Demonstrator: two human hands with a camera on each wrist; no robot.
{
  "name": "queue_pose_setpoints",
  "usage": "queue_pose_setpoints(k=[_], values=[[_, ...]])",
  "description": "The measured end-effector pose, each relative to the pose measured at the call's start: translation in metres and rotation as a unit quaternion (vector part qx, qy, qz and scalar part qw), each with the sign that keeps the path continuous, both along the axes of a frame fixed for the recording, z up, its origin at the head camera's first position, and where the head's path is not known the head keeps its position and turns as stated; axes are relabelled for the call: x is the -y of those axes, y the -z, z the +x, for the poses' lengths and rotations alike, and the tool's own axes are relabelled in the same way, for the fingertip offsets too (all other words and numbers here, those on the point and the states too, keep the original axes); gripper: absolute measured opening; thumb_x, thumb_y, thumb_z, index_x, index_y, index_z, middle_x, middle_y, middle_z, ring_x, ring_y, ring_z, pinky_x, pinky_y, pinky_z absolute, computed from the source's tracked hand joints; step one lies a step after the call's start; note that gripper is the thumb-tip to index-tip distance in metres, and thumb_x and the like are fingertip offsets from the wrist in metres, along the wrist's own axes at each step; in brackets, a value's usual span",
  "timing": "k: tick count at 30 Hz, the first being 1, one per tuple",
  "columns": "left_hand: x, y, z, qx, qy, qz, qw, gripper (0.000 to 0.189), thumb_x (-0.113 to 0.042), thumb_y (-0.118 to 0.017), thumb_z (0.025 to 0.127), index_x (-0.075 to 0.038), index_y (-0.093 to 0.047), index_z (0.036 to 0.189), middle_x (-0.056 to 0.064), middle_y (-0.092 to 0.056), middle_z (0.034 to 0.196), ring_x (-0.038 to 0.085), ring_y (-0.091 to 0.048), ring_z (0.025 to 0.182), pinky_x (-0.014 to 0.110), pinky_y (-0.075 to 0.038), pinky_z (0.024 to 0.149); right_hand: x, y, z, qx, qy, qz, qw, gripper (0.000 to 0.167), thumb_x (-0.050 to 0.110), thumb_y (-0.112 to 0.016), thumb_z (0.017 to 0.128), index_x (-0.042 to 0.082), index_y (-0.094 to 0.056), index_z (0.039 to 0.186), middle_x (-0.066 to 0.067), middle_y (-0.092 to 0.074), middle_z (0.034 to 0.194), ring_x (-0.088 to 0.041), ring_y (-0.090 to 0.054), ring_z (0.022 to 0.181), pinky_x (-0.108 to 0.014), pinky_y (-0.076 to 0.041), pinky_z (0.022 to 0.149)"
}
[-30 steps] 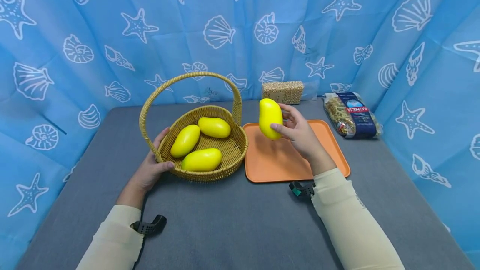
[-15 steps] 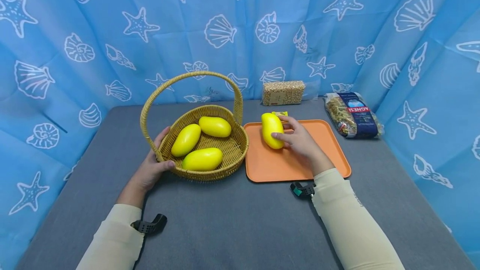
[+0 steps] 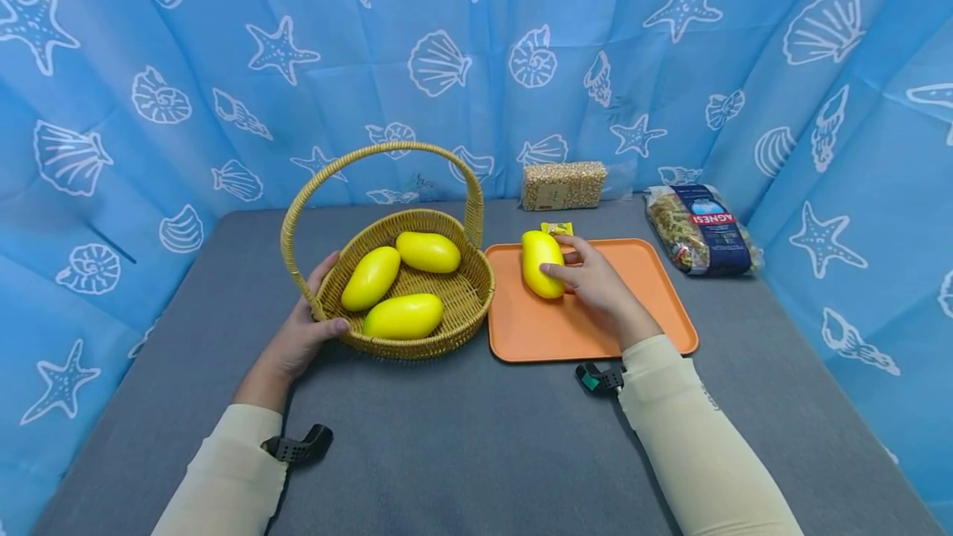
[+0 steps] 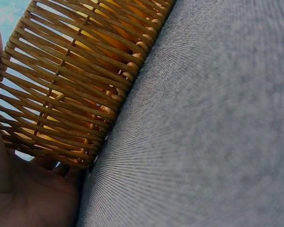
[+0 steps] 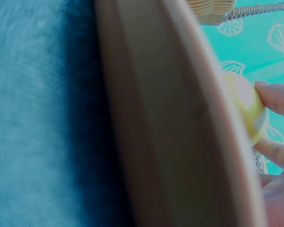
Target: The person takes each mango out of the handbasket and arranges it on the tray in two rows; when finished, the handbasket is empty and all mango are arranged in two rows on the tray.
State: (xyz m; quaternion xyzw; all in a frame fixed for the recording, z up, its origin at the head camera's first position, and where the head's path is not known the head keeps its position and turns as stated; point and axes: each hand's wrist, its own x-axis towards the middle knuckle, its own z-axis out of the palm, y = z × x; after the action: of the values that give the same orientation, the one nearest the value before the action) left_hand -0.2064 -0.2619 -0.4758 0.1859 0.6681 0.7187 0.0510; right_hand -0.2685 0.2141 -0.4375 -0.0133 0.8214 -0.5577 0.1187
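My right hand (image 3: 598,279) grips a yellow mango (image 3: 543,265) between thumb and fingers, low over the left part of an orange tray (image 3: 536,337). Whether the mango touches the tray I cannot tell. In the right wrist view the tray's blurred edge (image 5: 180,118) hides part of the mango (image 5: 248,106). On the left, my left hand (image 3: 301,333) holds the side of a wicker basket (image 3: 476,304) near its handle foot, thumb on the front, fingers partly hidden behind. Three mangoes (image 3: 403,317) lie in the basket. The left wrist view shows its woven wall (image 4: 71,80) close up.
Behind the tray lies a small yellow packet (image 3: 557,228). Farther back is a clear bag of pale grains (image 3: 563,186). A pasta bag (image 3: 703,230) lies to the right. A blue shell-patterned curtain (image 3: 476,48) hangs behind the grey table (image 3: 447,437).
My right hand has lowered the mango toward the tray, bringing the small yellow packet into view behind it. My left hand and the basket have stayed in place.
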Motion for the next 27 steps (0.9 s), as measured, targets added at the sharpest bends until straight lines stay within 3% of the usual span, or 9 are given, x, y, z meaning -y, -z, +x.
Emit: queue_pose_setpoints(k=[12,18,27], values=[[0.0009,-0.0009,0.0018,0.003,-0.004,-0.017,0.9998,0.104,0.0,-0.076,0.098,-0.022,-0.011,0.177,0.014,-0.018,0.177,0.03,-0.027,0.154,0.025,-0.036,0.114,0.0019,0.0051,0.0007,0.018,0.013,-0.021,0.9995,0.073,0.036,-0.07,0.109,0.017,-0.037,0.171,-0.025,-0.043,0.157,-0.04,-0.051,0.134,-0.05,-0.051,0.104],[-0.0005,-0.0021,0.0024,-0.005,-0.002,-0.017,0.9999,0.104,0.001,-0.075,0.098,-0.019,-0.01,0.176,0.015,-0.019,0.177,0.031,-0.027,0.154,0.026,-0.036,0.114,0.0013,0.0057,-0.0006,0.022,0.013,-0.036,0.999,0.08,0.036,-0.075,0.106,0.016,-0.035,0.172,-0.024,-0.04,0.162,-0.04,-0.048,0.138,-0.05,-0.049,0.104],[-0.0015,-0.001,0.0012,-0.003,-0.003,-0.011,0.9999,0.103,0.003,-0.074,0.098,-0.02,-0.011,0.177,0.015,-0.02,0.177,0.03,-0.029,0.153,0.026,-0.036,0.114,0.0016,0.0,0.0003,0.025,0.002,-0.021,0.9995,0.085,0.03,-0.076,0.105,0.014,-0.029,0.173,-0.026,-0.038,0.165,-0.041,-0.043,0.144,-0.053,-0.047,0.108]])
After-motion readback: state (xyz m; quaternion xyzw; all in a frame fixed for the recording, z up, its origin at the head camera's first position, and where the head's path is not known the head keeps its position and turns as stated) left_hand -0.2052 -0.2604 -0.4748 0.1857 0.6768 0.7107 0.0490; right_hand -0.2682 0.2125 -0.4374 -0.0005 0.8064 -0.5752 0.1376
